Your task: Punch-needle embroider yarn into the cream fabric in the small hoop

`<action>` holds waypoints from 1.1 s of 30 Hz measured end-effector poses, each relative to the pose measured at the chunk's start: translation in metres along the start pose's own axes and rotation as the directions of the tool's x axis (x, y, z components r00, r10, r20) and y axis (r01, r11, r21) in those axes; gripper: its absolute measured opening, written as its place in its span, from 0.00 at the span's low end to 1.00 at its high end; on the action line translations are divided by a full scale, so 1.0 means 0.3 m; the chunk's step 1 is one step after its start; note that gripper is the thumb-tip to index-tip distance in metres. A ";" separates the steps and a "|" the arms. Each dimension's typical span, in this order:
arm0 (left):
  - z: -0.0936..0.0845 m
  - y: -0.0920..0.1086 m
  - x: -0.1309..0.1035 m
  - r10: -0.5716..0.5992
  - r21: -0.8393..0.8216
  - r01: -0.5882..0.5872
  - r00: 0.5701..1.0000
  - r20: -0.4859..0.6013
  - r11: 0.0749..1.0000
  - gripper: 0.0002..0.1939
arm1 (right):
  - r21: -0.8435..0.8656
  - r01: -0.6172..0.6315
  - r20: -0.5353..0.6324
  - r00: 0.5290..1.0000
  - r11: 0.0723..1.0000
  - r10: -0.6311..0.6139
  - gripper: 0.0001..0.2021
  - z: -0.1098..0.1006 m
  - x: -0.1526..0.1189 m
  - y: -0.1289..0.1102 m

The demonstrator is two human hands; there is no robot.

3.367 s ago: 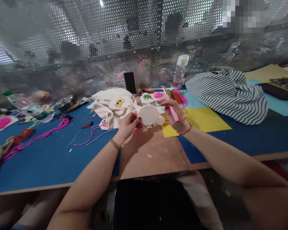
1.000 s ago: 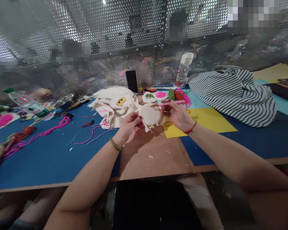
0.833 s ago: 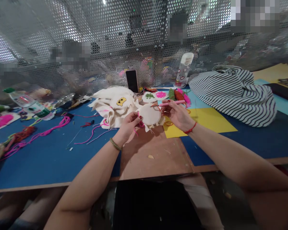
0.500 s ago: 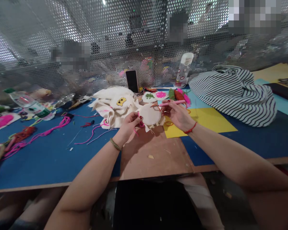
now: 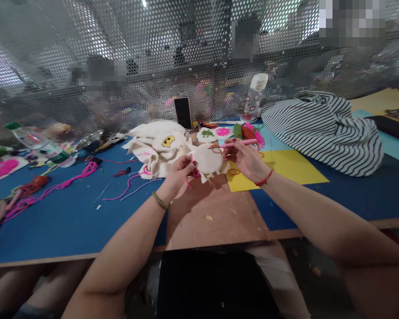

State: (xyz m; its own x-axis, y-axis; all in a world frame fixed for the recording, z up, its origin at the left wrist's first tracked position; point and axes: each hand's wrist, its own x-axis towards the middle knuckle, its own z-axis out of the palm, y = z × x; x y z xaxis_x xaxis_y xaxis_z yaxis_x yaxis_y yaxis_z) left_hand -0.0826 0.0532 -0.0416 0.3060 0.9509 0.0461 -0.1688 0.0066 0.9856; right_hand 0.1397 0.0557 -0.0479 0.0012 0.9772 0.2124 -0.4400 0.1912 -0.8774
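A round hoop with cream fabric (image 5: 209, 159) is gripped at its left edge by my left hand (image 5: 183, 169). My right hand (image 5: 244, 157) is closed on a pink pen-like tool (image 5: 241, 143), whose thin tip lies over the upper right of the fabric. Orange yarn (image 5: 233, 171) hangs in a loop below my right fingers. Pink yarn dangles beside my left fingers. Just behind the hoop are small patches with a green design (image 5: 206, 134) and a pink design (image 5: 223, 131). Cream cloth with a yellow figure (image 5: 168, 141) is bunched to the left.
A phone (image 5: 182, 112) leans upright at the back, with a patterned bottle (image 5: 253, 99) to its right. Striped cloth (image 5: 322, 128) lies right, beyond yellow paper (image 5: 292, 170). Pink yarn (image 5: 66, 181) and a plastic bottle (image 5: 41, 144) are left. Perforated metal (image 5: 146, 53) rises behind.
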 end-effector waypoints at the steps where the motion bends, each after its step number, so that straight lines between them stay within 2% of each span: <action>1: -0.001 -0.001 0.000 0.001 -0.002 -0.001 1.000 0.000 1.000 0.20 | 0.004 0.000 0.000 1.000 1.000 0.000 0.13 0.000 0.000 0.000; 15: -0.002 0.001 -0.001 -0.009 0.014 0.009 1.000 -0.020 1.000 0.19 | -0.016 0.004 0.007 1.000 1.000 -0.004 0.14 0.000 0.000 -0.001; 27: -0.005 -0.004 0.001 -0.012 0.008 0.012 1.000 -0.017 1.000 0.17 | 0.035 -0.001 0.010 1.000 0.999 0.001 0.14 0.003 -0.001 -0.004; 33: -0.007 -0.004 0.003 -0.014 0.012 0.014 1.000 -0.010 1.000 0.19 | -0.015 0.008 0.001 1.000 1.000 -0.008 0.14 0.000 0.001 -0.001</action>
State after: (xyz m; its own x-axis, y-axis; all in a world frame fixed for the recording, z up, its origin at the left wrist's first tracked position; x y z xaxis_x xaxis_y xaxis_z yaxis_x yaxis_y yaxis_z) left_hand -0.0840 0.0546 -0.0431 0.2991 0.9537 0.0308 -0.1537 0.0163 0.9880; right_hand 0.1398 0.0559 -0.0476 0.0038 0.9754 0.2204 -0.4260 0.2009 -0.8821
